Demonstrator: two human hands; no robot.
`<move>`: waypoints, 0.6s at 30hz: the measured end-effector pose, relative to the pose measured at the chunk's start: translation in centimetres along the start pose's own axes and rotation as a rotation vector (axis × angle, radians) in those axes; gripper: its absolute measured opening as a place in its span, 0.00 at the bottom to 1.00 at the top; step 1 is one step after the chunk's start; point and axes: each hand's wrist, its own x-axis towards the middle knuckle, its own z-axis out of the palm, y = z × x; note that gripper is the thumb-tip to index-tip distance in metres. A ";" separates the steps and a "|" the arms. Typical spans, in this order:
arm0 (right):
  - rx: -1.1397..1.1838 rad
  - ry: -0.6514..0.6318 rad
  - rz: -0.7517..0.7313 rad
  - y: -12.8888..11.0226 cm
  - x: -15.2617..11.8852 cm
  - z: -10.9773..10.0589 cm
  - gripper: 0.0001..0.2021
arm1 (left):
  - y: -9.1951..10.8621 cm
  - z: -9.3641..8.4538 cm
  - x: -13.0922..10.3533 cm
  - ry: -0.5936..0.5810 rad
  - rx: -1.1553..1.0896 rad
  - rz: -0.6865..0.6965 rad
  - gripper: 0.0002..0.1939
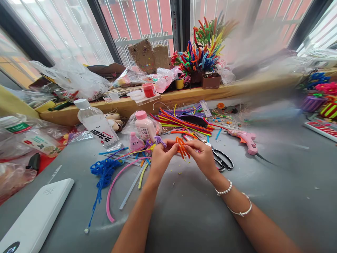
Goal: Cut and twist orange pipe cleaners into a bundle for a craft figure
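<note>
Orange pipe cleaners (182, 147), bent into loops, are held up between my two hands above the grey table (181, 211). My left hand (162, 156) pinches their left side with thumb and fingers. On the right side, my right hand (202, 153) grips them with its fingertips. A purple curled pipe cleaner (160, 141) shows at my left hand's fingers; whether it is held cannot be told. Black-handled scissors (223, 160) lie just beyond my right hand, partly hidden by it. A bundle of coloured pipe cleaners (181, 121) lies behind both hands.
A pink glue gun (246, 138) lies to the right. On the left are a water bottle (97, 126), blue knitted yarn (104, 174), a pink strip (112, 189) and a white power bank (39, 214). A pink-capped bottle (145, 126) stands behind my left hand.
</note>
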 end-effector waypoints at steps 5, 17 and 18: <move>-0.049 -0.008 0.040 0.0 -0.1 0.2 0.07 | 0.3 0.3 -0.2 -0.047 -0.046 -0.043 0.11; -0.049 -0.061 0.027 0.0 -0.1 0.2 0.08 | -0.5 -0.1 0.1 -0.053 0.094 0.034 0.11; -0.037 -0.066 0.033 0.0 0.0 0.2 0.08 | -0.5 -0.1 0.1 -0.054 0.107 0.048 0.11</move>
